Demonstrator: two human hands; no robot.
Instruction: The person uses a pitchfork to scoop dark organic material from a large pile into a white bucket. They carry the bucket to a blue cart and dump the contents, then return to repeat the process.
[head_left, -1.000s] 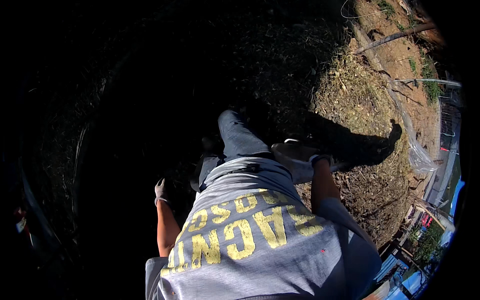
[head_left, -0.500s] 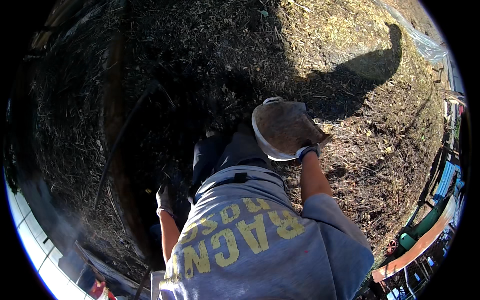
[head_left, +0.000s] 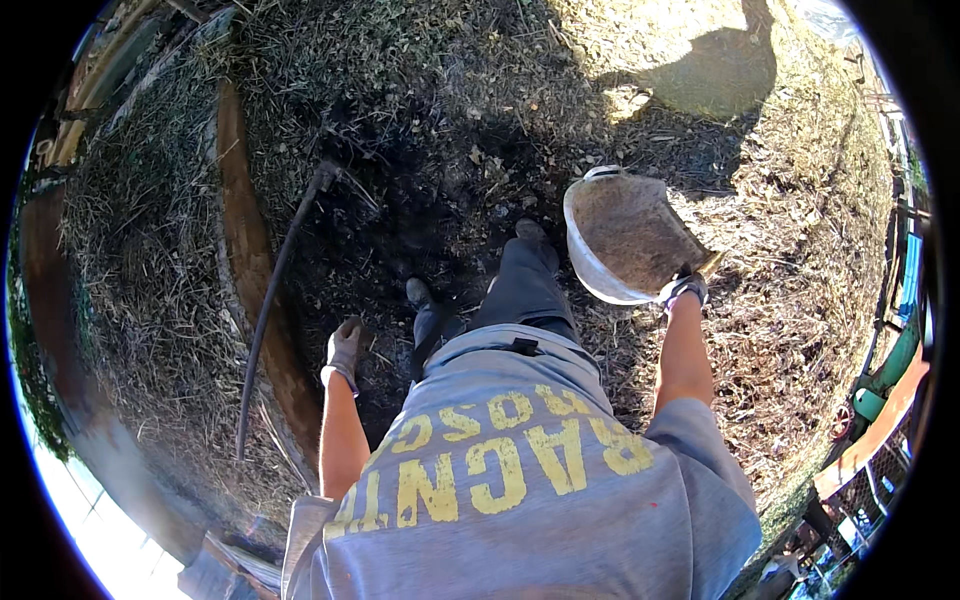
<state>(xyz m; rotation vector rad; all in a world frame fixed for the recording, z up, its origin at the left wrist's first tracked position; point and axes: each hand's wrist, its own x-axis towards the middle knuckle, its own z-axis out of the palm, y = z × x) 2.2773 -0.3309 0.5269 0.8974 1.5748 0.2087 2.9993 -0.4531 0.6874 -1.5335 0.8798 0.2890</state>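
Observation:
A white tub [head_left: 638,238], its inside coated brown with dirt and one side cut away or broken, hangs tilted at my right side. My gloved right hand [head_left: 684,290] is closed on its near rim. My gloved left hand [head_left: 343,348] hangs low at my left, fingers curled in, with nothing seen in it. Left of that hand a long-handled tool [head_left: 270,300] leans along a wooden board; thin prongs seem to show at its far end, though the dark ground blurs them.
The wooden board [head_left: 247,190] edges a heap of dry straw [head_left: 150,270] on the left. Dark, damp soil [head_left: 390,190] lies ahead of my boots [head_left: 418,291]. Sunlit straw litter [head_left: 790,260] covers the ground on the right. Blue and green objects [head_left: 885,375] line the far right edge.
The tub in my right hand has swung outward to the right. My legs have moved apart in a step, and the view has shifted, showing more of the tool and board.

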